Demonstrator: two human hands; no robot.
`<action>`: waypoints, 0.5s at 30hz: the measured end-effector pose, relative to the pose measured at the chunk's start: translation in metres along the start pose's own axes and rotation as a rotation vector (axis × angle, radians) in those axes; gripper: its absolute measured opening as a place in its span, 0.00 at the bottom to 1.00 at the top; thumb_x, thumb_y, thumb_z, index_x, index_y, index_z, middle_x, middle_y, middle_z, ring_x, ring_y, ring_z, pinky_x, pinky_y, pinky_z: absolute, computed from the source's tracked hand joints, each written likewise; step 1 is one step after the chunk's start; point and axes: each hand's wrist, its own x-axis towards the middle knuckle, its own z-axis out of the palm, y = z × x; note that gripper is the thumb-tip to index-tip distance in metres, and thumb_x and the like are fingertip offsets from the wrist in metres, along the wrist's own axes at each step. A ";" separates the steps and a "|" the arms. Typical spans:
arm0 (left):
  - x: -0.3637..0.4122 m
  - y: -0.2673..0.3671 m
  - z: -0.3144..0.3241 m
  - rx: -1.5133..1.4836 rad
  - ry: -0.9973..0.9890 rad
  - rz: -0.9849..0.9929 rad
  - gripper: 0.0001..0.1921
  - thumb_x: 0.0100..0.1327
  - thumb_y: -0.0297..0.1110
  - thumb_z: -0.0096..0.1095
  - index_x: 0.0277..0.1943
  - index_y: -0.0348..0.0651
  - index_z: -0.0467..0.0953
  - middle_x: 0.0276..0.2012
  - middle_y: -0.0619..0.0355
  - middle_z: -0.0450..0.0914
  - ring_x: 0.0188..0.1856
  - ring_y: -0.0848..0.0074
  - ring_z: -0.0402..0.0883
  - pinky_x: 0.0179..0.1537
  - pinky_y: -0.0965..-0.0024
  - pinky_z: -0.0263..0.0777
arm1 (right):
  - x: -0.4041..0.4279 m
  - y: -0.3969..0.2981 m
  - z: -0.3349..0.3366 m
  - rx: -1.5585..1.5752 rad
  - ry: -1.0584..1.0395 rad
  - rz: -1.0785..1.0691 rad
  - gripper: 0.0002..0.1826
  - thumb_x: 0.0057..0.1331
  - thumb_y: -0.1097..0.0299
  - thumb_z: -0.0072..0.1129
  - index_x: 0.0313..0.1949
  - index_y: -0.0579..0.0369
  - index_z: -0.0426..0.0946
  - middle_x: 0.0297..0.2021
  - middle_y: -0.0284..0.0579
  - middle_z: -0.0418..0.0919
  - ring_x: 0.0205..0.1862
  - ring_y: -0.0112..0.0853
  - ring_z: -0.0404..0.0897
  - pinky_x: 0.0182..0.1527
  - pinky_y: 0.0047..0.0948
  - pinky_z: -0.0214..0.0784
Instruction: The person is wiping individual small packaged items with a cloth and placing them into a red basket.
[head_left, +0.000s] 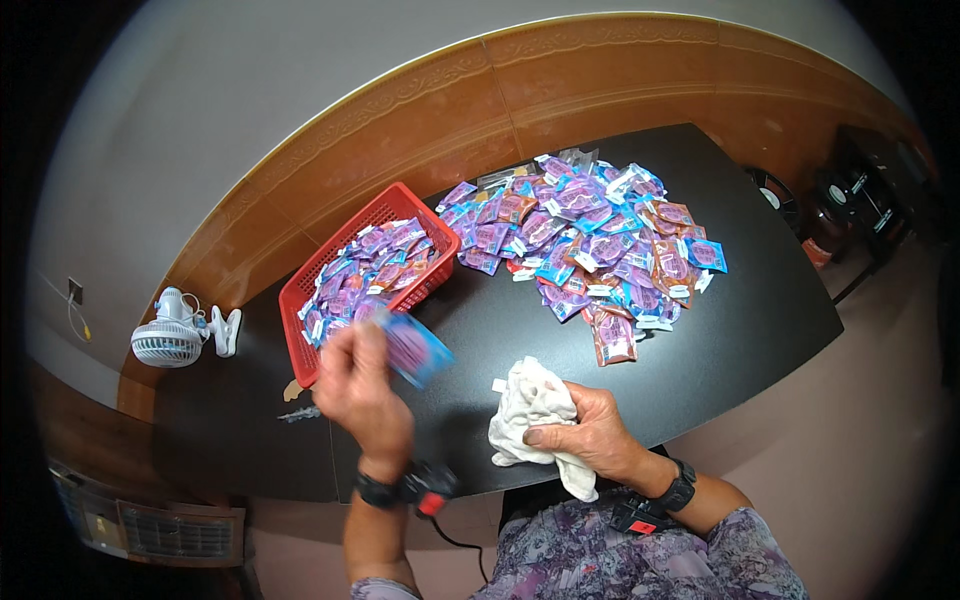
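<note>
My left hand (365, 382) pinches a small blue and purple packet (414, 349) by one corner, beside the near side of a red plastic basket (300, 352). Hand and packet are blurred. My right hand (592, 433) grips a bunched white cloth (531, 401) above the table's front edge, thumb on top. Inside the basket lie many similar packets (375, 259). A large heap of packets (592, 232), purple, blue and brown with white tags, spreads over the black table (480, 322) beyond my right hand.
At the left, a white clip-on fan (169, 337) stands near the wall. A crumpled clear plastic scrap (300, 414) and a tan piece (293, 389) lie by the basket's near end. Clear plastic bags (506, 178) are behind the heap. Black equipment (862, 195) stands beyond the table's right end.
</note>
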 end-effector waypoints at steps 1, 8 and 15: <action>0.023 -0.004 0.001 0.059 0.008 0.043 0.07 0.66 0.29 0.58 0.36 0.34 0.77 0.28 0.65 0.76 0.29 0.87 0.70 0.31 0.82 0.64 | -0.002 -0.001 -0.003 0.014 0.003 -0.014 0.21 0.59 0.82 0.60 0.52 0.65 0.70 0.43 0.44 0.79 0.44 0.28 0.79 0.47 0.32 0.77; 0.089 -0.025 0.035 0.428 0.024 0.291 0.13 0.63 0.30 0.60 0.47 0.34 0.74 0.39 0.54 0.77 0.41 0.71 0.75 0.44 0.70 0.69 | -0.020 -0.008 -0.013 -0.253 0.008 -0.076 0.22 0.58 0.74 0.65 0.51 0.62 0.71 0.41 0.39 0.79 0.43 0.20 0.76 0.47 0.23 0.71; -0.011 -0.014 0.124 0.337 -0.907 0.449 0.09 0.55 0.34 0.67 0.34 0.37 0.79 0.31 0.53 0.80 0.34 0.65 0.78 0.36 0.66 0.71 | -0.038 -0.011 -0.043 -0.729 -0.113 -0.487 0.17 0.52 0.68 0.71 0.32 0.63 0.71 0.25 0.48 0.74 0.27 0.38 0.77 0.30 0.32 0.67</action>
